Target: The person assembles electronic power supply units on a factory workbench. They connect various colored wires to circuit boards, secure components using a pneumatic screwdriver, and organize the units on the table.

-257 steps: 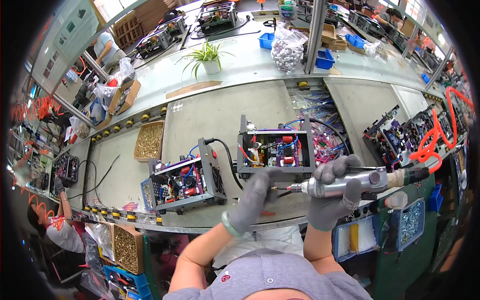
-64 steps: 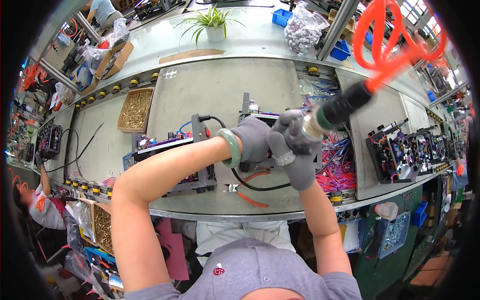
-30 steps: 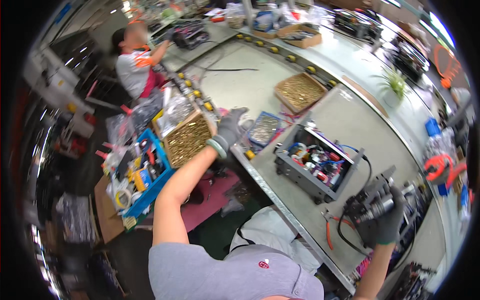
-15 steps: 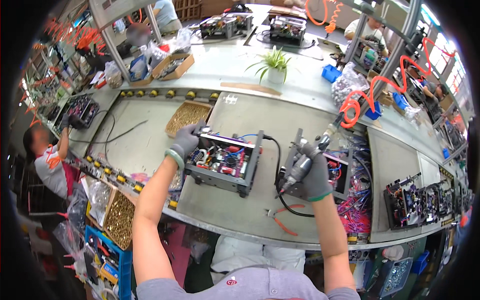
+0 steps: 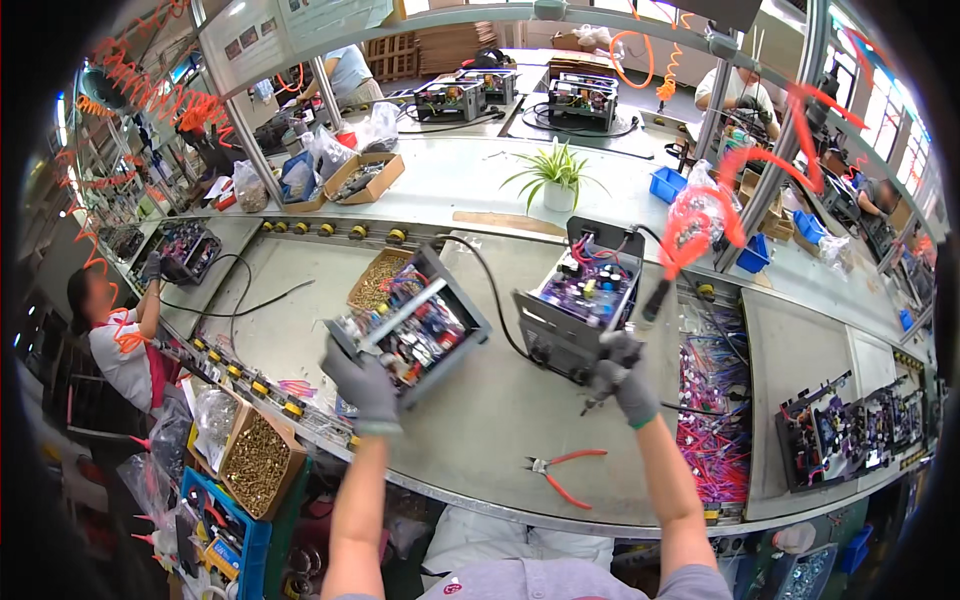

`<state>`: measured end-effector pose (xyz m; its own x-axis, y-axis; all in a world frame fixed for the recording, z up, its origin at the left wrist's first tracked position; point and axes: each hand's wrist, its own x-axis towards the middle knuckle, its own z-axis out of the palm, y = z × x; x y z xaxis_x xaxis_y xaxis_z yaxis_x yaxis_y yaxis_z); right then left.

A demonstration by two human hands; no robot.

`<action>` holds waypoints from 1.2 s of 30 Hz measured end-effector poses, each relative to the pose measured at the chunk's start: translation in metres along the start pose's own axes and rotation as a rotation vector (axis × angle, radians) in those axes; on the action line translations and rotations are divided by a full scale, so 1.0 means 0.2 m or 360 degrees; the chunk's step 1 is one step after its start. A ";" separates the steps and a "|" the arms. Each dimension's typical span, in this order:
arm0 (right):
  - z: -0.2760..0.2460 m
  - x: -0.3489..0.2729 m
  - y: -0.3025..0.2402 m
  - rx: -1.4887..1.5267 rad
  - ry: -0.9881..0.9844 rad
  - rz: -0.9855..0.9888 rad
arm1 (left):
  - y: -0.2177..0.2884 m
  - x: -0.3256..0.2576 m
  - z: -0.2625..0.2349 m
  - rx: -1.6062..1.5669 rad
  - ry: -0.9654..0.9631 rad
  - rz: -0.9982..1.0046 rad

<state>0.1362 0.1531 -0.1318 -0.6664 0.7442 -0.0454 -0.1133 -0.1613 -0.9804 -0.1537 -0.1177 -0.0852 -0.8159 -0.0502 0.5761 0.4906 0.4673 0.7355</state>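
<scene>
My left hand (image 5: 366,392), in a grey glove, grips the near left corner of an open metal chassis (image 5: 425,335) packed with circuit parts. This chassis sits tilted, turned on the bench. My gloved right hand (image 5: 626,385) is closed around an air screwdriver (image 5: 655,300), mostly hidden by the fingers, its tip pointing down and left. Just behind that hand stands a second open chassis (image 5: 580,290) with purple wiring. A black cable (image 5: 490,275) arches between the two. Red-handled cutting pliers (image 5: 565,472) lie on the near bench top.
A carton of brass screws (image 5: 378,280) stands behind the left chassis; another box of brass parts (image 5: 258,452) is below left. Bundled pink and blue wires (image 5: 710,430) lie at right, near more circuit units (image 5: 850,420). A coiled orange air hose (image 5: 735,180) hangs overhead. Another person works far left.
The left chassis has been turned and tilted, with my left hand shifted to its near corner. The right chassis now stands farther back and left. My right hand with the screwdriver has moved nearer.
</scene>
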 end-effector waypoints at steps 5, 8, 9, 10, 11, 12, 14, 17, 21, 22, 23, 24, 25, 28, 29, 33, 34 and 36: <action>-0.38 -0.04 0.04 0.0445 0.0278 -0.0152 | 0.12 -0.66 -0.35 0.0009 -0.0564 0.0300; -0.62 -0.08 0.03 0.0381 0.0397 -0.0105 | -0.01 -0.59 -0.49 -0.0335 -0.0904 0.0446; -0.62 -0.10 -0.02 0.0263 0.0401 -0.0132 | -0.04 -0.54 -0.48 -0.0370 -0.0686 0.0254; -0.59 -0.12 -0.07 0.0209 0.0537 -0.0238 | -0.04 -0.44 -0.45 -0.0238 -0.0618 0.0101; -0.60 -0.13 -0.07 0.0225 0.0508 -0.0246 | -0.06 -0.33 -0.42 -0.0373 -0.0842 0.0051; -0.62 -0.14 -0.07 0.0232 0.0479 -0.0260 | -0.12 -0.23 -0.36 -0.0518 -0.1062 -0.0003; -0.62 -0.14 -0.09 0.0175 0.0375 -0.0220 | -0.17 -0.21 -0.29 -0.0885 -0.1336 -0.0257; -0.58 -0.17 -0.10 0.0238 0.0505 -0.0257 | -0.17 -0.25 -0.27 -0.1179 -0.1561 -0.0449; -0.50 -0.23 -0.13 0.0091 0.0735 -0.0311 | -0.06 -0.55 -0.50 -0.0565 -0.1328 0.0127; -0.46 -0.26 -0.14 -0.0019 0.0872 -0.0454 | 0.07 -0.60 -0.51 -0.0534 -0.1241 -0.0014; -0.38 -0.28 -0.16 -0.0101 0.0985 -0.0593 | 0.14 -0.65 -0.46 -0.0792 -0.1101 -0.0322; -0.28 -0.30 -0.19 -0.0011 0.1095 -0.0651 | 0.07 -0.70 -0.40 -0.0924 -0.1068 -0.0387; -0.22 -0.33 -0.20 -0.0007 0.0977 -0.0727 | -0.01 -0.74 -0.33 -0.1055 -0.1037 -0.0462; 0.03 -0.45 -0.29 0.0068 0.0599 -0.0703 | -0.01 -0.70 -0.17 -0.0403 -0.1156 -0.0264; 0.17 -0.49 -0.34 0.0137 0.0453 -0.0544 | 0.06 -0.70 -0.09 -0.0431 -0.1089 -0.0315; 0.48 -0.50 -0.11 0.0165 0.0061 -0.0549 | 0.21 -0.74 0.28 -0.0634 -0.0862 -0.0017; 0.52 -0.54 -0.07 0.0027 0.0014 -0.0531 | 0.27 -0.73 0.29 -0.0646 -0.0933 -0.0103; 0.61 -0.60 0.01 0.0005 -0.0090 -0.0544 | 0.24 -0.72 0.26 -0.0518 -0.0868 0.0143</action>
<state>0.1253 -0.0159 -0.1042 -0.6292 0.7184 0.2966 -0.3394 0.0893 -0.9364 -0.0279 -0.0426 -0.1504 -0.7636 0.4731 0.4393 0.5622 0.1526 0.8128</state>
